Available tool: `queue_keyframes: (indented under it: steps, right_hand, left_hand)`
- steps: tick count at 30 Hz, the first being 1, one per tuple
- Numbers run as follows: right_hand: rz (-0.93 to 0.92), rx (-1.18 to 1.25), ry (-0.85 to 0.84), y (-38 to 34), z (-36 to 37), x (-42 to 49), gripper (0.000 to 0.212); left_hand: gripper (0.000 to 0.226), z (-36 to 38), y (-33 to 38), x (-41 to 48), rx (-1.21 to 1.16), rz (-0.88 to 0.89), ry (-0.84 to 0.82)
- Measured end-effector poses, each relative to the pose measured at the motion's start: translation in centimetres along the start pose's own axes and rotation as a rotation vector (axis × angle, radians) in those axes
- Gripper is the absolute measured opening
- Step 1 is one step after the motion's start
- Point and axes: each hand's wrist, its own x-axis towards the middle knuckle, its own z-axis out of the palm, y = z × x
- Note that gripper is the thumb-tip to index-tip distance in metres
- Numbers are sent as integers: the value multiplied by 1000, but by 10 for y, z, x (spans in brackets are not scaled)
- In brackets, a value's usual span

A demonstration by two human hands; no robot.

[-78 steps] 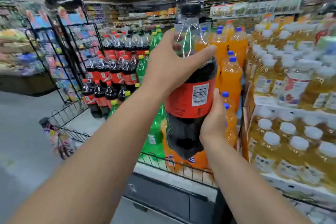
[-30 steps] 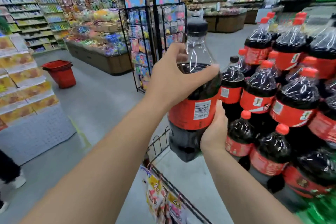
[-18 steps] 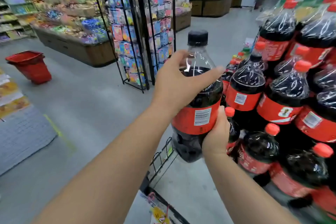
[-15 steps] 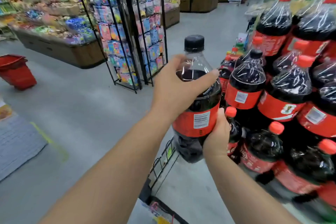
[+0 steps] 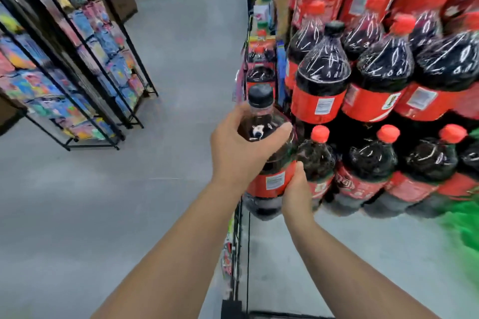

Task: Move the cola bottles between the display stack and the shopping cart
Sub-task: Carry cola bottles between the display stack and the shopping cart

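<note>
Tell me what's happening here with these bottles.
A person holds a black-capped cola bottle in both hands, the left hand round its shoulder, the right hand at its label. It is upright at the display stack, left end of its bottom row, beside a red-capped bottle. Whether it is set down is unclear.

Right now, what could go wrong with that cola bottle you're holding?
The bottle is at the outer edge of the stack, by the wire rail. If the left hand and right hand let go before it stands flat, it might tip toward the floor. It is also tight against a red-capped bottle; a bump could shake the rows above.
</note>
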Motion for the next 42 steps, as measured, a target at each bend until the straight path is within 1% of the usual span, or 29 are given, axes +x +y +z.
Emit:
queue_keyframes:
  steps: [5, 7, 10, 13, 16, 19, 21, 25, 30, 35, 42]
  right_hand:
    - [252, 75, 24, 13, 8, 13, 48]
    - [300, 124, 33, 20, 11, 14, 49]
    - [289, 242, 20, 31, 13, 20, 44]
    - [247, 328, 7, 43, 12, 23, 27]
    - [189, 320, -16, 60, 11, 27, 20]
    - [218, 344, -25, 69, 10, 32, 17]
    - [260, 361, -14, 74, 9, 36, 19]
    - [293, 363, -18, 78, 8, 39, 39]
    - [253, 359, -38, 80, 8, 42, 41]
    - [229, 334, -58, 75, 7, 41, 41]
    - [244, 298, -36, 61, -5, 36, 32]
  left_hand:
    - [31, 7, -32, 8, -1, 5, -105]
    - [28, 10, -47, 11, 18, 14, -131]
    - [32, 17, -70, 14, 15, -8, -168]
    - [42, 22, -91, 17, 23, -30, -184]
    - [37, 25, -106, 22, -20, -50, -198]
    - [35, 27, -118, 23, -37, -60, -209]
    - [34, 28, -125, 22, -28, -66, -212]
    - [36, 29, -137, 20, -5, -45, -235]
    - [42, 31, -143, 21, 14, -12, -251]
    - [45, 30, -145, 26, 104, 19, -307]
    - [53, 31, -138, 23, 243, 15, -410]
